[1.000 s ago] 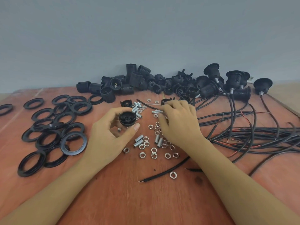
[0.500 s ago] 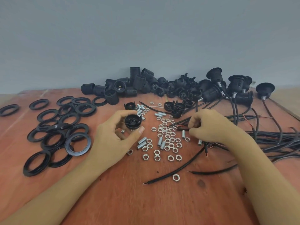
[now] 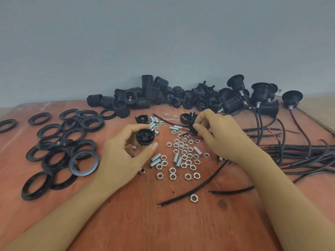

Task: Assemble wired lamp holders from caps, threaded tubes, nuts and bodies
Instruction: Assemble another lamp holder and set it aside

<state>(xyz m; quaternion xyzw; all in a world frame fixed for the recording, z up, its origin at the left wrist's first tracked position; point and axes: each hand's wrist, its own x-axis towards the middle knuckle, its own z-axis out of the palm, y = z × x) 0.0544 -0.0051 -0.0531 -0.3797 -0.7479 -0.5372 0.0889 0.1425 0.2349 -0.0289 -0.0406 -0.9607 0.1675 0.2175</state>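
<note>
As it hovers left of the nuts, left hand: grip clamped on cap
Right hand: grip pinching wire, just behind nuts

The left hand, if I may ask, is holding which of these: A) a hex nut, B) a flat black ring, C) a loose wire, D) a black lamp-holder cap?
D: the left hand grips a round black cap between thumb and fingertips, while the rings and nuts lie on the table.
</note>
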